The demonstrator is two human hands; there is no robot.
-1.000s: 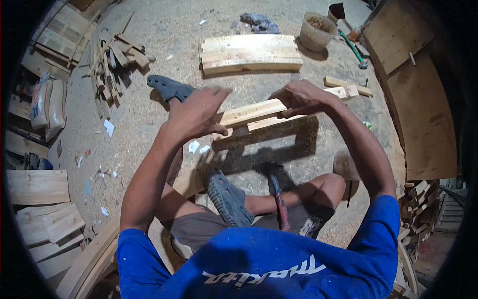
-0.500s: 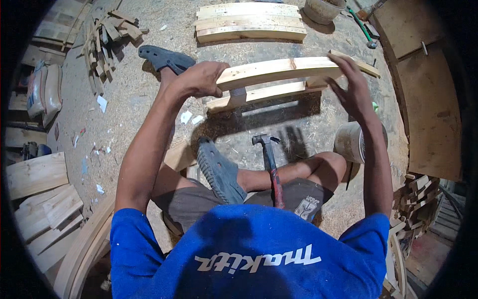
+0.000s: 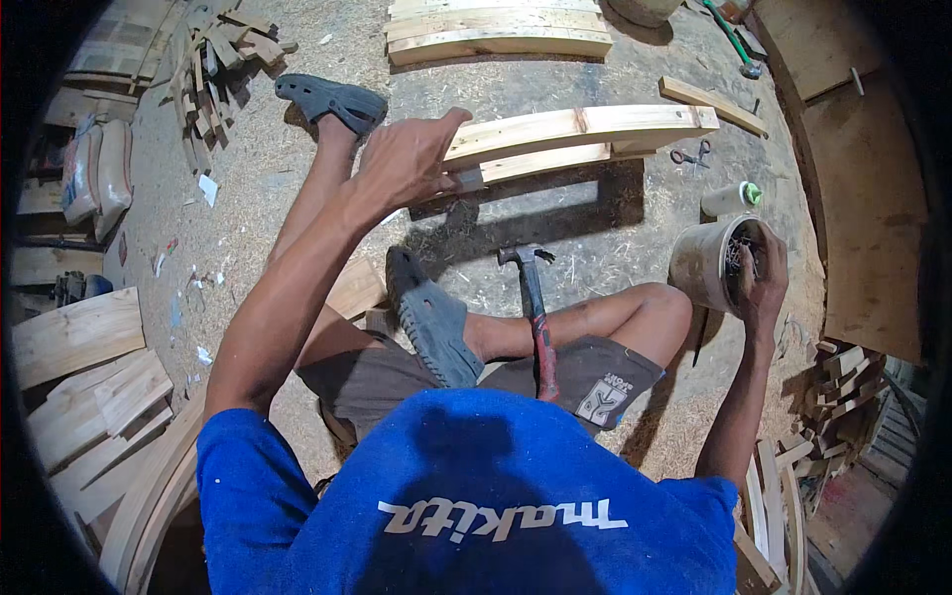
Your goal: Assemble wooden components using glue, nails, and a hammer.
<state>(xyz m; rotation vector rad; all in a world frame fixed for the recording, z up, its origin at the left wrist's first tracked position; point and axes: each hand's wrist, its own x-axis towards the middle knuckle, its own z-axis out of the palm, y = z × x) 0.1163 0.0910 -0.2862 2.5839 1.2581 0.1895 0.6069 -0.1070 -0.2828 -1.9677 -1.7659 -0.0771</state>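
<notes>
My left hand [image 3: 407, 164] is closed round the left end of a curved, pale wooden piece [image 3: 580, 127]. This piece is raised on edge along the back of a wooden assembly. Below it, on the near side, runs a second wooden rail [image 3: 540, 164], and a short block [image 3: 635, 149] joins them near the right end. To the right, my right hand [image 3: 766, 273] reaches into a whitish bucket [image 3: 699, 266] of nails [image 3: 736, 256], thumb apart from the fingers. Its fingertips are partly hidden at the nails. A claw hammer [image 3: 534, 312] with a red and black handle leans on my lap.
Beyond the assembly lies a row of cut boards [image 3: 501, 35]. Small scissors [image 3: 691, 154], a white bottle with a green cap [image 3: 732, 198] and a loose wooden strip [image 3: 714, 106] are at the right. Offcuts [image 3: 213, 74] pile up far left, with boards [image 3: 74, 337] nearer.
My right hand has left the right end of the curved piece and moved down and right into the nail bucket. My left hand still grips the left end.
</notes>
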